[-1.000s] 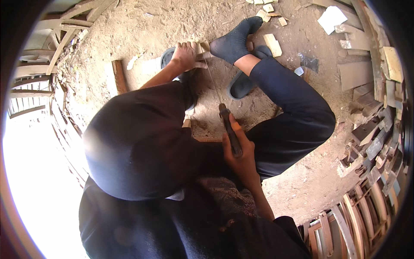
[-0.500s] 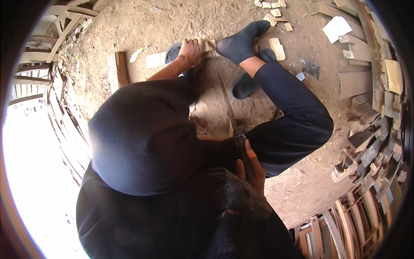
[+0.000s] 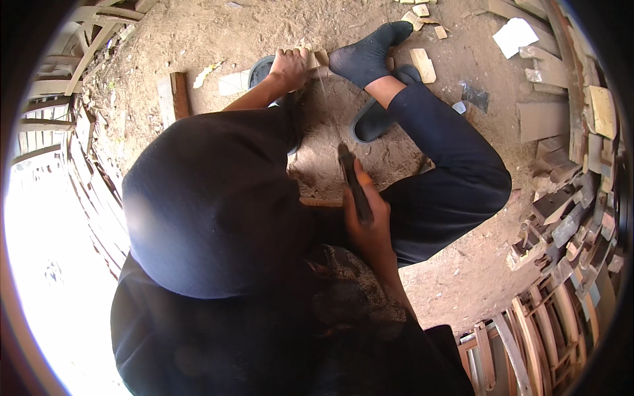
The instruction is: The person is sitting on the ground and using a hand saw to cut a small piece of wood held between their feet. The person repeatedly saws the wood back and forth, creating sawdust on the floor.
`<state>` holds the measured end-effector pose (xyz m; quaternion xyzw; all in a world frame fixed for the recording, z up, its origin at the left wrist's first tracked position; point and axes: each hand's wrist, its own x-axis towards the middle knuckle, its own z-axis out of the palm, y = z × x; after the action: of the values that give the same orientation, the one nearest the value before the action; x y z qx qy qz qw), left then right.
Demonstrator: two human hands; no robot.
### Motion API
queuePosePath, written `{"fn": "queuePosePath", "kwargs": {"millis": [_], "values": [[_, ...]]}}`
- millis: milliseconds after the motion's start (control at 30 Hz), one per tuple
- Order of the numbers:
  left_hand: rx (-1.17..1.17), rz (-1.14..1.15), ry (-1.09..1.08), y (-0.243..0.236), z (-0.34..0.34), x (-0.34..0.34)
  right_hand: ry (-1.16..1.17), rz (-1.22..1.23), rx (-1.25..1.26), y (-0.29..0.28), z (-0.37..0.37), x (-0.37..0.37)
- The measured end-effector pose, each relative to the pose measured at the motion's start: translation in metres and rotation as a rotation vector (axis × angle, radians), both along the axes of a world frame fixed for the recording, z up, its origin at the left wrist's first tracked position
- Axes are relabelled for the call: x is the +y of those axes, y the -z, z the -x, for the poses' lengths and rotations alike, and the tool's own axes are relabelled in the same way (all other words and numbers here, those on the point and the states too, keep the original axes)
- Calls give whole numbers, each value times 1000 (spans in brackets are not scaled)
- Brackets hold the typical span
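My left hand is closed over a pale wooden strip, pressing it down beside a black slipper. The strip's other end pokes out past my fingers and meets my right foot, which wears a dark sock. Wrapped in my right hand is the dark handle of a handsaw. Its thin, blurred blade runs forward to the strip just right of my left hand. How deep the blade sits in the wood I cannot tell.
A second black slipper lies under my bent right leg. Small wood offcuts and a pale block are scattered ahead. A thick wood block rests at left. Stacked timber lines the right side.
My right hand has pushed the saw forward, away from my body, so its handle is nearer the strip. My left hand and foot keep their places on the wood.
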<state>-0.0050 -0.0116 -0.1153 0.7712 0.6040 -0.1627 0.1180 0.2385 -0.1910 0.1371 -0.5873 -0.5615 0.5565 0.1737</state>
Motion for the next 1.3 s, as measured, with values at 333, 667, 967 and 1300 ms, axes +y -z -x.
{"fn": "queuePosePath", "kwargs": {"millis": [333, 667, 967, 1300], "values": [[8, -28, 22, 0, 5, 3, 39, -145, 18, 34, 2, -3], [8, -81, 73, 6, 10, 0, 52, -120, 67, 16, -9, -18], [69, 45, 11, 8, 6, 7, 122, -161, 21, 21, -13, -30], [107, 84, 26, -1, 4, 8, 84, -217, 50, 50, -1, -22]]}}
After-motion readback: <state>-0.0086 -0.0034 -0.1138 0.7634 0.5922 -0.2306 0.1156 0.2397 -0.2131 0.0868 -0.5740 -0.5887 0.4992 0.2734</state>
